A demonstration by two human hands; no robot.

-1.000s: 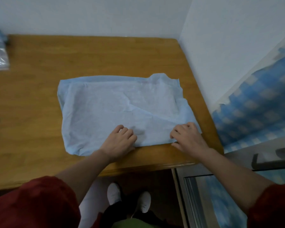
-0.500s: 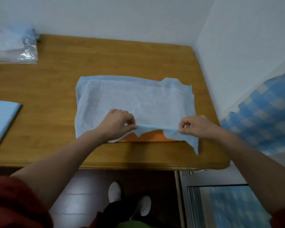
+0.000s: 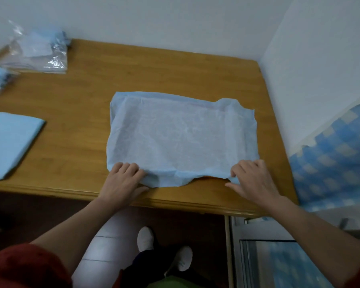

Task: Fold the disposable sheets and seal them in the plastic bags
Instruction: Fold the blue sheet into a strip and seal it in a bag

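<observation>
Noted on brown wooden worktop (image 3: 154, 69): thin pale-blue disposable sheet (image 3: 181, 138), spread flat, near front edge. At far-left corner: clear plastic bags (image 3: 37, 53) with blue contents. Gripping sheet's two near corners with curled fingers: left hand (image 3: 123, 181), right hand (image 3: 252, 181).

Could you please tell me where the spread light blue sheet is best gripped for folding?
Pinch the light blue sheet at its two near corners, coming from the front edge of the table. That near hem is rippled and lifts slightly off the wood, probably letting fingers slip under; the left hand and right hand hold it there.
</observation>
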